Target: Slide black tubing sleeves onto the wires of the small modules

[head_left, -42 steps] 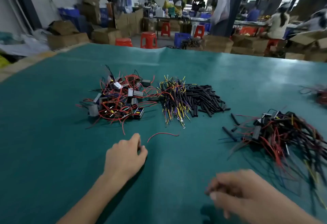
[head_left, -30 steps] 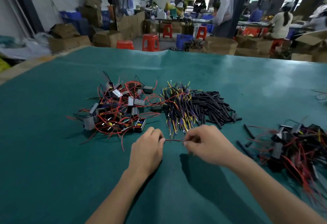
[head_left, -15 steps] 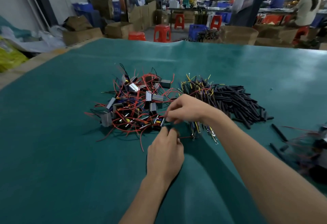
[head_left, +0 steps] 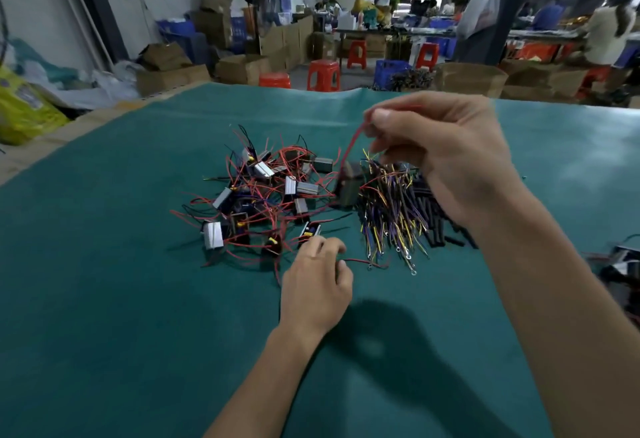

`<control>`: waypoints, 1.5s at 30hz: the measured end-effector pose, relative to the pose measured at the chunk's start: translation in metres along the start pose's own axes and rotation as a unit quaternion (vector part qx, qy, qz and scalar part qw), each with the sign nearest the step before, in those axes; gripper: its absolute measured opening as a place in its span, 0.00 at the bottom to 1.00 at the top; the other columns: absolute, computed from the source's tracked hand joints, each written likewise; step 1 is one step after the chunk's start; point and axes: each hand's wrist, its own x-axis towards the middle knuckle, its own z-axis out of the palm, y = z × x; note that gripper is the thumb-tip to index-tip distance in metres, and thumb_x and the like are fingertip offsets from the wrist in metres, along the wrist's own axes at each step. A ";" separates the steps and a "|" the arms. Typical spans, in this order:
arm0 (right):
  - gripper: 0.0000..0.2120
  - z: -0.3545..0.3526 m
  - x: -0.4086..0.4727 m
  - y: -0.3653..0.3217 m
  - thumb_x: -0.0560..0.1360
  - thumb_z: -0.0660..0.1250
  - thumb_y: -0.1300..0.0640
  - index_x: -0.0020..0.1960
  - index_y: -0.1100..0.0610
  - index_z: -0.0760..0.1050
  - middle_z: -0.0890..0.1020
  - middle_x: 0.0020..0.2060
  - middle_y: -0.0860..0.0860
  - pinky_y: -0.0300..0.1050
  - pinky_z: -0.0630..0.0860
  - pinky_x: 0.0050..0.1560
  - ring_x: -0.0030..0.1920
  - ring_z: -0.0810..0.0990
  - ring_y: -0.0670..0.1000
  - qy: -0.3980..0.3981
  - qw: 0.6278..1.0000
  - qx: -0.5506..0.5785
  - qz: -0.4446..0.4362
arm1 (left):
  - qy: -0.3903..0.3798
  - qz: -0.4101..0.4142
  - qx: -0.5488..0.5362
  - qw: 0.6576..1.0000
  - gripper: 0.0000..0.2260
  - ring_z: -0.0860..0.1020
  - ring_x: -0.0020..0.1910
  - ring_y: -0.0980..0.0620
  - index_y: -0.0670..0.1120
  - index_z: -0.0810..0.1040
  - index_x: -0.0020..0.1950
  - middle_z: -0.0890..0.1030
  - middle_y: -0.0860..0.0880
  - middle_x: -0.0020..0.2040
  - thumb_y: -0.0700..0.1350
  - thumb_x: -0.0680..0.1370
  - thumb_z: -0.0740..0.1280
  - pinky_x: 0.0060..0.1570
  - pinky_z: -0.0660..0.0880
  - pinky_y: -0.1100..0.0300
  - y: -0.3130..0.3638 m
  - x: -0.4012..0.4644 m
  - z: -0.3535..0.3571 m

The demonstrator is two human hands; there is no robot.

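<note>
1. My right hand (head_left: 446, 157), which half a second ago reached down into the pile of small modules (head_left: 263, 202), is now raised above it; thumb and forefinger pinch a red wire (head_left: 349, 146).
2. One module (head_left: 349, 186) hangs blurred from that wire, just off the pile's 3 o'clock edge; earlier it lay among the others.
3. My left hand (head_left: 317, 285) has stayed low on the green table (head_left: 104, 299) at the pile's 5 o'clock, fingers curled over the end of a loose red lead (head_left: 360, 261); I cannot tell whether they actually grip it.
4. The bundle of yellow and purple leads (head_left: 391, 216) lies at 3 o'clock of the pile, unmoved.
5. The black tubing sleeves (head_left: 436, 223) lie beyond the bundle, partly hidden behind my right wrist, untouched.
</note>
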 end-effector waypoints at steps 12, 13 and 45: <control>0.03 -0.079 -0.084 0.048 0.73 0.69 0.57 0.42 0.53 0.81 0.86 0.41 0.53 0.40 0.81 0.38 0.37 0.84 0.49 0.201 0.941 0.220 0.157 | 0.011 -0.030 -0.206 0.978 0.05 0.80 0.33 0.48 0.49 0.78 0.36 0.80 0.52 0.32 0.43 0.71 0.64 0.36 0.78 0.51 0.005 0.001 -0.012; 0.01 -0.085 -0.091 0.055 0.72 0.69 0.57 0.43 0.54 0.79 0.86 0.40 0.53 0.40 0.81 0.37 0.36 0.83 0.49 0.216 0.935 0.220 0.176 | 0.021 -0.035 -0.231 0.972 0.05 0.79 0.30 0.45 0.48 0.77 0.35 0.78 0.50 0.29 0.44 0.70 0.63 0.33 0.77 0.49 0.006 0.000 -0.013; 0.14 -0.083 -0.113 0.104 0.67 0.78 0.61 0.52 0.59 0.83 0.83 0.37 0.60 0.42 0.79 0.36 0.36 0.83 0.55 -0.180 0.912 0.120 0.348 | 0.182 0.010 -0.199 0.963 0.10 0.83 0.48 0.54 0.46 0.84 0.59 0.86 0.53 0.48 0.37 0.78 0.71 0.55 0.79 0.56 0.026 -0.005 -0.054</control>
